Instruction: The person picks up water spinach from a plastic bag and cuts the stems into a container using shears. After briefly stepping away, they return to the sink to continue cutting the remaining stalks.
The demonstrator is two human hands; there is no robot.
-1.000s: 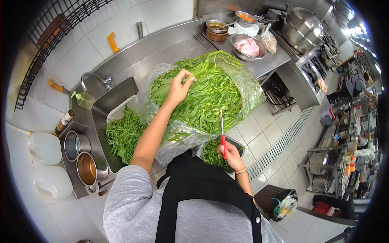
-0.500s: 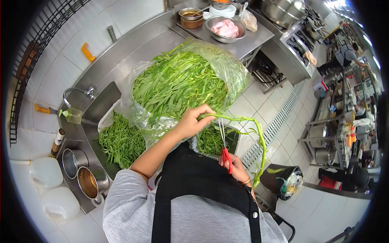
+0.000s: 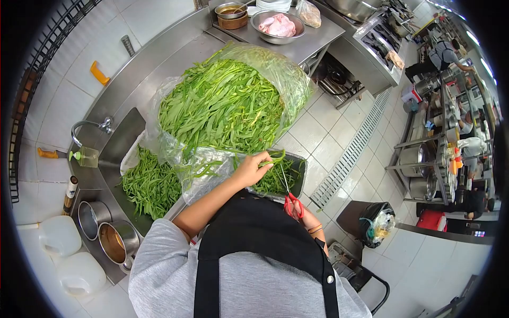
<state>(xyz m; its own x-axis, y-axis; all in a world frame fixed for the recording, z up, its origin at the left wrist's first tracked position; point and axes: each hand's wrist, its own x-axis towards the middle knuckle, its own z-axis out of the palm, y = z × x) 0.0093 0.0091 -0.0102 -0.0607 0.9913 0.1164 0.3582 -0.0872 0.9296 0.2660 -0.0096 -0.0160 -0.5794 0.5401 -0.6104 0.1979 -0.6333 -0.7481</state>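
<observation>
My left hand [image 3: 254,168] pinches a short green stem [image 3: 277,158] above a dark bin [image 3: 301,177] with cut green pieces [image 3: 271,181] in it. Red-handled scissors [image 3: 292,204] are gripped in my right hand [image 3: 300,212], their blades pointing up toward the stem, close to my left fingers. Beyond my hands lies a large pile of leafy greens [image 3: 220,106] in a clear plastic bag [image 3: 297,87]. More greens [image 3: 150,185] fill part of the sink [image 3: 127,124] on the left.
Two metal pots [image 3: 117,241] and white jugs [image 3: 79,273] stand at the lower left. A bowl of raw meat [image 3: 278,26] sits on the far counter. At the right are a trash bin [image 3: 371,228], metal shelves [image 3: 419,159] and a person [image 3: 442,55] in the back.
The long stem that arched over to the right of my hands is now only a short piece at my left fingers. The view has shifted slightly, and both hands stay near the bin.
</observation>
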